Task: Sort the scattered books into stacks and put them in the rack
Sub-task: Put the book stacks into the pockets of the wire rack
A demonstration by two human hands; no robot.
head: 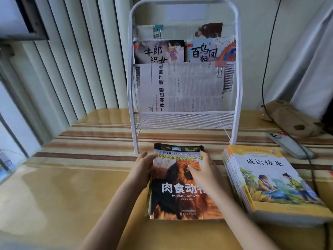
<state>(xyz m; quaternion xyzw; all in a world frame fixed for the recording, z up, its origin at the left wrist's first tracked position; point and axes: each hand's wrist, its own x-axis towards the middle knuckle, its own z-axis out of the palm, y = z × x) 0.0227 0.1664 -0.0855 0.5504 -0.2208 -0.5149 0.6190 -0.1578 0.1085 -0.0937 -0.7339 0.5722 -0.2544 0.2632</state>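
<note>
A rack (pixel 183 73) stood at the back of the table (pixel 54 186), with books (pixel 183 51) and a newspaper (pixel 180 87) in its pockets. Before it lay a stack of books (pixel 180 192), a left hand (pixel 144 168) at its left edge and a right hand (pixel 203 170) on top. A second stack (pixel 270 181) lay to the right. Behind that stack lay a phone (pixel 290 145), and further back a soft toy (pixel 292 118).

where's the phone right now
The phone lies on the table's right side in the head view, behind the yellow book stack and right of the white rack.
</note>
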